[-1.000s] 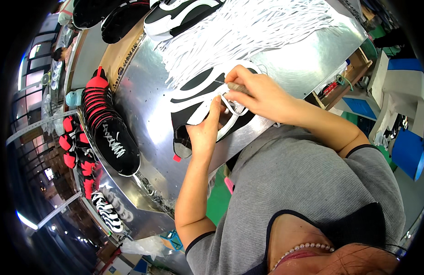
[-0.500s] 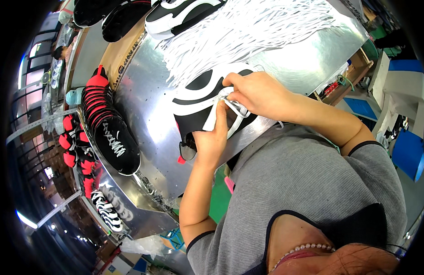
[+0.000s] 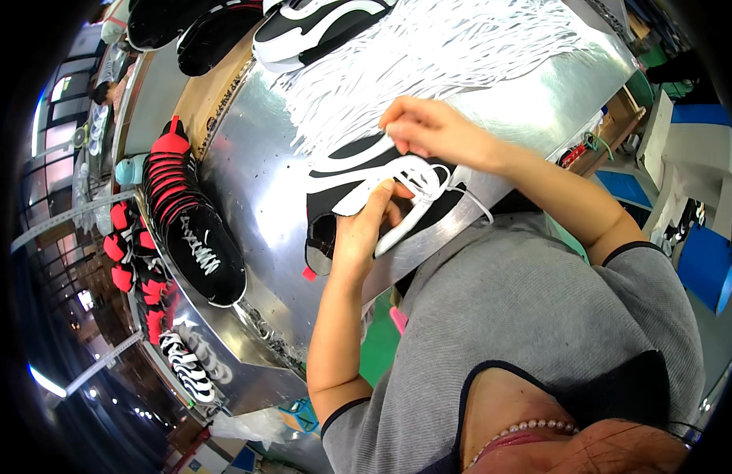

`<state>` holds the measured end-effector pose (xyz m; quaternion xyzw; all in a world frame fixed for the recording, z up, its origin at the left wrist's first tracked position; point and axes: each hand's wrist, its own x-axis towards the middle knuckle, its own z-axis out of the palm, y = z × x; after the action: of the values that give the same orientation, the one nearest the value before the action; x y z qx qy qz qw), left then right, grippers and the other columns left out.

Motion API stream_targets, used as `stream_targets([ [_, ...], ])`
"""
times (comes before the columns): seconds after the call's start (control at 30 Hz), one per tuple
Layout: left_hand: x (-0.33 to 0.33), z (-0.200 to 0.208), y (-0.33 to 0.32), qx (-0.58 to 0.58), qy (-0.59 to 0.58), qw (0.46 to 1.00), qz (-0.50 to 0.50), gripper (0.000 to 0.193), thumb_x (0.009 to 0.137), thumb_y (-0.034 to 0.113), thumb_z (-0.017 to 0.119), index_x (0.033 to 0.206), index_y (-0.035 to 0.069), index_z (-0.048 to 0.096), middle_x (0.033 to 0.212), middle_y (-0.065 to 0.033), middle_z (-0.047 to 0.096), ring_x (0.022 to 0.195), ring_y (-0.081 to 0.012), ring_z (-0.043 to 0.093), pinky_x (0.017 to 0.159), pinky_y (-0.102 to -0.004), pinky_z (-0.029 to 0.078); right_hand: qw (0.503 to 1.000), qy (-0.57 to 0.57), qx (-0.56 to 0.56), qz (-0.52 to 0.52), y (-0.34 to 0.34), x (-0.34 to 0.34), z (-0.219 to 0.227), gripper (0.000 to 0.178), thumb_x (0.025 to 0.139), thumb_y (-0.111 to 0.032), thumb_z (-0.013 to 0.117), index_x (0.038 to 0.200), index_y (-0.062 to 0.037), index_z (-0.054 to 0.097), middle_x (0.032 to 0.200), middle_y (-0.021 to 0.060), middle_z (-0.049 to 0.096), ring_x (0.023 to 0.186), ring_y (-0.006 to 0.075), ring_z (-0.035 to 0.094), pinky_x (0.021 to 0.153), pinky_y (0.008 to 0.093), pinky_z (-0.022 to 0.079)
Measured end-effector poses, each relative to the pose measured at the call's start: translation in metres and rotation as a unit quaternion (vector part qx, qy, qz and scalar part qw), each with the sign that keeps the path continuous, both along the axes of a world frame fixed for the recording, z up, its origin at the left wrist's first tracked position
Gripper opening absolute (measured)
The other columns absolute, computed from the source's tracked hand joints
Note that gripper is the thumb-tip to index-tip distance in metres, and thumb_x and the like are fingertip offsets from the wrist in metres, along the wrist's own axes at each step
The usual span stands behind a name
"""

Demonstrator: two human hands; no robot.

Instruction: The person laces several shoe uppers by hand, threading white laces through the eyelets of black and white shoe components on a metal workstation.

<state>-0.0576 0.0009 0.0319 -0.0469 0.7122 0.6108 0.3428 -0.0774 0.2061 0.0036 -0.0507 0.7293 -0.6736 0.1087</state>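
A black shoe upper (image 3: 334, 187) with white curved side stripes and a small red heel tab lies at the near edge of the metal table. My left hand (image 3: 364, 225) grips it by the collar and white tongue, thumb on top and fingers partly hidden inside. A white shoelace (image 3: 420, 175) sits in loose loops over the upper's opening, one end trailing toward the table edge. My right hand (image 3: 437, 136) is raised over the upper's far side, fingertips pinched on what looks like a strand of the shoelace; the pinch itself is partly hidden.
A large pile of white laces (image 3: 429, 55) spreads over the far part of the metal table (image 3: 263, 182). On the left stands a row of nested black-and-red uppers (image 3: 196, 229). More black-and-white uppers (image 3: 318, 31) lie at the far left. Blue-and-white boxes (image 3: 702, 237) are off to the right.
My right hand has lifted away from the tongue toward the far side of the upper. The lace now shows as loose loops over the opening, where both hands bunched it before.
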Motion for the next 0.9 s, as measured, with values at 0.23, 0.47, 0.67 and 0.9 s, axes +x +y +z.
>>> stream_targets([
  [0.23, -0.008, -0.009, 0.011, -0.063, 0.018, 0.990, 0.122, 0.051, 0.083, 0.010, 0.076, 0.128, -0.001, 0.057, 0.119, -0.0081, 0.064, 0.108, -0.0165, 0.059, 0.095, -0.0305, 0.045, 0.999, 0.028, 0.046, 0.005, -0.014, 0.000, -0.012, 0.019, 0.099, -0.016, 0.051, 0.113, -0.0056, 0.058, 0.075, 0.0013, 0.058, 0.068, 0.0105, 0.053, 0.064, 0.0264, 0.044],
  [0.47, 0.040, 0.036, -0.035, 0.233, -0.102, 0.967, 0.006, 0.012, 0.081, 0.007, 0.073, 0.089, 0.005, 0.064, 0.084, -0.0005, 0.055, 0.075, -0.0109, 0.050, 0.068, -0.0249, 0.040, 0.993, -0.014, 0.118, -0.027, -0.018, 0.001, -0.009, 0.021, 0.101, -0.022, 0.050, 0.111, -0.0057, 0.058, 0.072, 0.0046, 0.058, 0.067, 0.0157, 0.056, 0.066, 0.0304, 0.046],
  [0.67, 0.058, 0.141, -0.112, 0.603, 0.153, 0.711, 0.328, 0.016, 0.089, -0.003, 0.058, 0.082, 0.009, 0.049, 0.075, 0.0007, 0.046, 0.061, -0.0089, 0.040, 0.056, -0.0261, 0.035, 0.990, -0.001, 0.117, -0.077, -0.029, 0.003, -0.013, 0.022, 0.101, -0.024, 0.051, 0.112, -0.0070, 0.058, 0.070, 0.0054, 0.059, 0.065, 0.0173, 0.056, 0.063, 0.0320, 0.045],
  [0.9, 0.073, 0.078, -0.085, 0.063, 0.336, 0.884, 0.320, 0.013, 0.083, -0.003, 0.069, 0.091, 0.003, 0.061, 0.084, -0.0012, 0.057, 0.073, -0.0117, 0.051, 0.064, -0.0246, 0.040, 0.966, 0.103, 0.217, -0.092, -0.045, 0.008, -0.030, 0.023, 0.101, -0.025, 0.052, 0.115, -0.0085, 0.055, 0.073, 0.0109, 0.063, 0.070, 0.0280, 0.063, 0.065, 0.0378, 0.047],
])
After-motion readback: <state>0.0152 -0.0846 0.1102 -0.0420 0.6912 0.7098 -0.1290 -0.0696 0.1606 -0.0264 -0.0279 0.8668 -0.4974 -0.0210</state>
